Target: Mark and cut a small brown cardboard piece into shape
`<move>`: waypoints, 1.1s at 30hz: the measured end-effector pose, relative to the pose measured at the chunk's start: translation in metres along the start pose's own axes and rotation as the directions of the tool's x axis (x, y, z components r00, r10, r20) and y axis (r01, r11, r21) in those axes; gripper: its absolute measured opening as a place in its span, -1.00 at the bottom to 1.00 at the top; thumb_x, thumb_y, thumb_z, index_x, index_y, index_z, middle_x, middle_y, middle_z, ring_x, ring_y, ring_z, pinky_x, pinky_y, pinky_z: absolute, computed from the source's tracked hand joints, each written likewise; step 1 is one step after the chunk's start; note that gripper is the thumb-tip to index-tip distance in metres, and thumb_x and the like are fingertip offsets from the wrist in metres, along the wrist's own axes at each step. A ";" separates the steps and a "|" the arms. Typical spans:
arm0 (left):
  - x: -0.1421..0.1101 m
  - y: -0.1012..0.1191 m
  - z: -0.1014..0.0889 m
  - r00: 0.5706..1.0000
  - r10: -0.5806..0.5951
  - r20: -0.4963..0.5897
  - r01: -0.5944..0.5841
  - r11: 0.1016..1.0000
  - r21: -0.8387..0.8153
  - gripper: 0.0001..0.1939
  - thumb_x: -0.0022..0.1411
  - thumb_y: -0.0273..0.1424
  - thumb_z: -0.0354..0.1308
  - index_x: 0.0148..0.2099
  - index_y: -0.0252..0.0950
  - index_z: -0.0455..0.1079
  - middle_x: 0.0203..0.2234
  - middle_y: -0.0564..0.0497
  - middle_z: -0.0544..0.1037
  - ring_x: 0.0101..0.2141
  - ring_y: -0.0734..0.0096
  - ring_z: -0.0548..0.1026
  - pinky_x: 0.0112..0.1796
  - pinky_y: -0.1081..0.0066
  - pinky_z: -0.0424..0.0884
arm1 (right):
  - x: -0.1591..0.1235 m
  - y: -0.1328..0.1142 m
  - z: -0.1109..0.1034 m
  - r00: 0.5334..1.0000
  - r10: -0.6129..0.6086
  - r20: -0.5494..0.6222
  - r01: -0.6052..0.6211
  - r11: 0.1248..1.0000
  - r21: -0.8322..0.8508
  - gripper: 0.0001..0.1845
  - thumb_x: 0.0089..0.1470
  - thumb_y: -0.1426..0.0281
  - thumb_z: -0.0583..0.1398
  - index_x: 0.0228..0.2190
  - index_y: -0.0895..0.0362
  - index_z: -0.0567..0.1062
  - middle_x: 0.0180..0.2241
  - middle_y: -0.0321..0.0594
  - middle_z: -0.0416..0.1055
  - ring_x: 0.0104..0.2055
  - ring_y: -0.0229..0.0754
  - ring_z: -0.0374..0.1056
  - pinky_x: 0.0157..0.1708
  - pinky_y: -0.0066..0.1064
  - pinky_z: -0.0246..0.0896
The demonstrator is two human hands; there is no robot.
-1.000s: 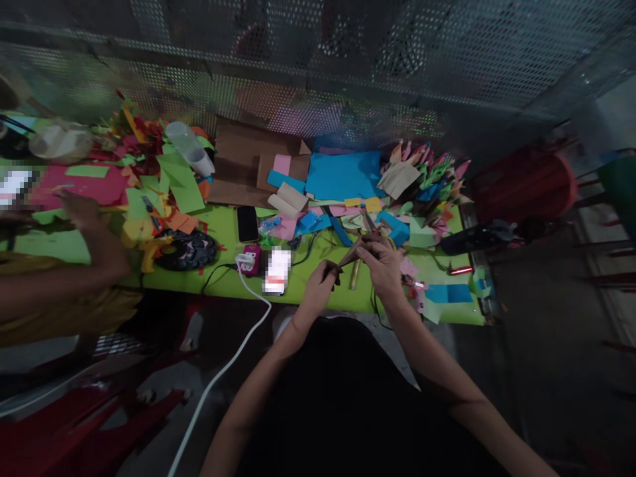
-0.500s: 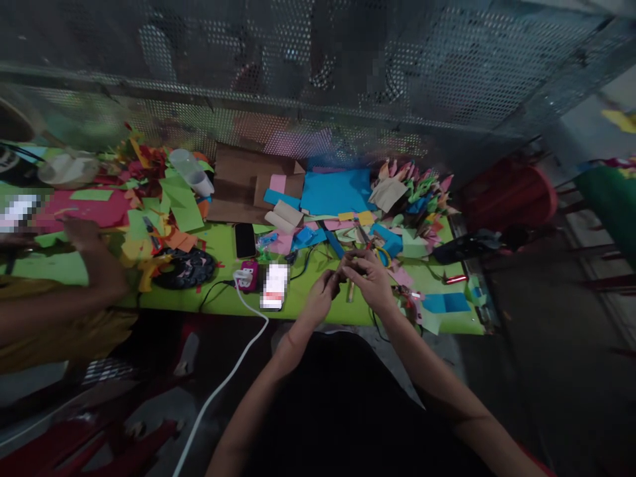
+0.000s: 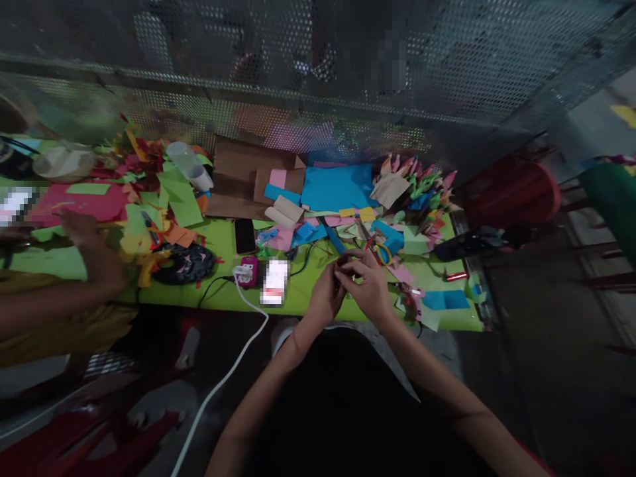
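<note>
My left hand [image 3: 326, 291] and my right hand [image 3: 366, 285] meet over the front of the green-covered table [image 3: 308, 303]. The fingers of both are bent and closed together, fingertips touching. Whatever they pinch is too small and dark to make out. Just beyond my right hand lie scissors with yellow handles [image 3: 382, 254]. Cut paper in blue [image 3: 390, 236], pink and pale green is scattered around them. To the left of my left hand are a lit phone [image 3: 275, 282] and a magenta power adapter [image 3: 247, 271] with a white cable [image 3: 226, 377] plugged in.
A bundle of paper flowers [image 3: 422, 185] stands at the back right, near blue sheets [image 3: 338, 187] and brown cardboard [image 3: 233, 179]. At left, another person's arm [image 3: 92, 255] rests by red paper [image 3: 84, 203]. A perforated metal panel [image 3: 298, 73] rises behind; a red bin [image 3: 521, 199] is right.
My two hands have come closer together, and the left has turned more upright. They now cover the small stick-like thing that showed on the table beneath them.
</note>
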State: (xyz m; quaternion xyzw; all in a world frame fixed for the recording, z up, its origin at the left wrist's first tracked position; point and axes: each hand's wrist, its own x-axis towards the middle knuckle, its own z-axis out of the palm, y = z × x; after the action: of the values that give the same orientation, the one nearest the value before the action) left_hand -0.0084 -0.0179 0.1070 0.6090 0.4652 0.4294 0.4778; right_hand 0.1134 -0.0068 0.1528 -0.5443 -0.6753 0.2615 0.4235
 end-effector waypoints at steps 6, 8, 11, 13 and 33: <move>-0.002 -0.008 0.004 0.999 -0.017 -0.031 0.014 0.995 -0.103 -0.69 0.40 -0.27 -0.01 0.11 -0.29 0.22 0.05 -0.29 0.46 0.08 0.12 0.45 0.11 0.12 0.36 | 0.000 -0.001 -0.002 0.998 -0.048 0.046 0.050 0.998 -0.039 -0.93 0.10 0.33 0.29 -0.42 0.01 0.58 -0.04 -0.09 0.49 0.04 0.05 0.40 -0.03 -0.04 0.40; -0.002 -0.010 0.003 0.999 -0.033 -0.036 0.028 0.993 -0.117 -0.70 0.41 -0.26 -0.03 0.10 -0.28 0.22 0.02 -0.27 0.47 0.05 0.14 0.46 0.10 0.14 0.37 | 0.001 0.000 -0.005 0.996 -0.056 0.069 0.058 0.998 -0.027 -0.95 0.08 0.32 0.31 -0.36 0.00 0.60 -0.01 -0.07 0.47 0.08 0.07 0.39 0.00 -0.03 0.39; 0.000 -0.011 0.001 0.998 -0.037 -0.050 0.030 0.992 -0.123 -0.69 0.41 -0.25 -0.03 0.12 -0.26 0.20 0.05 -0.25 0.44 0.08 0.16 0.44 0.12 0.16 0.35 | 0.003 0.000 -0.009 0.995 -0.057 0.086 0.057 0.998 -0.004 -0.87 0.08 0.29 0.32 -0.27 -0.02 0.61 0.03 -0.05 0.44 0.09 0.05 0.38 -0.03 -0.08 0.41; 0.001 -0.011 0.000 0.998 -0.034 -0.055 0.026 0.992 -0.127 -0.70 0.40 -0.25 -0.01 0.11 -0.24 0.20 0.05 -0.24 0.43 0.10 0.16 0.42 0.14 0.16 0.32 | 0.005 -0.001 -0.012 0.994 -0.056 0.099 0.056 0.998 -0.002 -0.89 0.10 0.29 0.32 -0.28 -0.02 0.61 0.03 -0.05 0.44 0.09 0.03 0.38 -0.03 -0.11 0.42; 0.002 -0.005 -0.019 0.956 -0.290 0.039 0.286 0.902 -0.323 -0.46 0.27 -0.11 0.17 0.22 -0.22 0.32 -0.15 -0.08 0.56 -0.30 0.34 0.47 -0.28 0.38 0.42 | 0.017 0.012 -0.011 0.993 0.016 0.120 -0.019 1.000 0.025 -0.85 0.12 0.30 0.28 -0.46 0.06 0.52 -0.12 -0.08 0.51 -0.01 -0.01 0.44 -0.12 -0.20 0.39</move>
State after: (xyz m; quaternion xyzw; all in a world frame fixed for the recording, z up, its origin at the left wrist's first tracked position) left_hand -0.0268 -0.0123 0.1051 0.4442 0.4750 0.4279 0.6276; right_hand 0.1279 0.0118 0.1534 -0.5280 -0.6911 0.3062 0.3870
